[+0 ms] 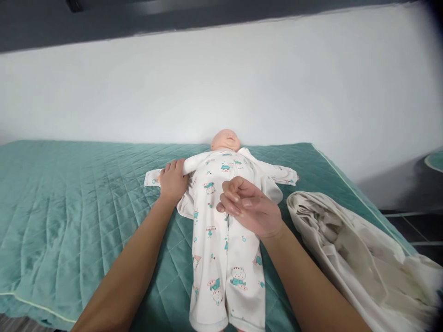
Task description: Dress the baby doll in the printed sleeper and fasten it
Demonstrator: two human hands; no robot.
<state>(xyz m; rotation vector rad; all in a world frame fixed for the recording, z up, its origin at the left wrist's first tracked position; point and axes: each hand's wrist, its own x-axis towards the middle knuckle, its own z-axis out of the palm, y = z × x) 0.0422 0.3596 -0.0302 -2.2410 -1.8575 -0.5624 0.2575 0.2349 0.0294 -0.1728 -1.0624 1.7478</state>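
A baby doll (225,139) lies on its back, head toward the wall, in a white printed baby outfit (211,230) with long trouser legs pointing toward me. My left hand (174,180) is wrapped over the doll's arm at the left, between the body and a printed sleeve end (151,178). Much of that arm is hidden under my fingers. Above the doll's belly, my right hand (254,205) is turned palm up with its fingers loosely curled, and nothing shows in it. The other sleeve (282,174) stretches out to the right.
A green quilted cover (86,221) lies under the doll and reaches back to a white wall (166,87). At the right, a crumpled pale cloth bundle (360,258) rests near the bed's edge, close to my right forearm. Dark floor tiles show beyond that edge.
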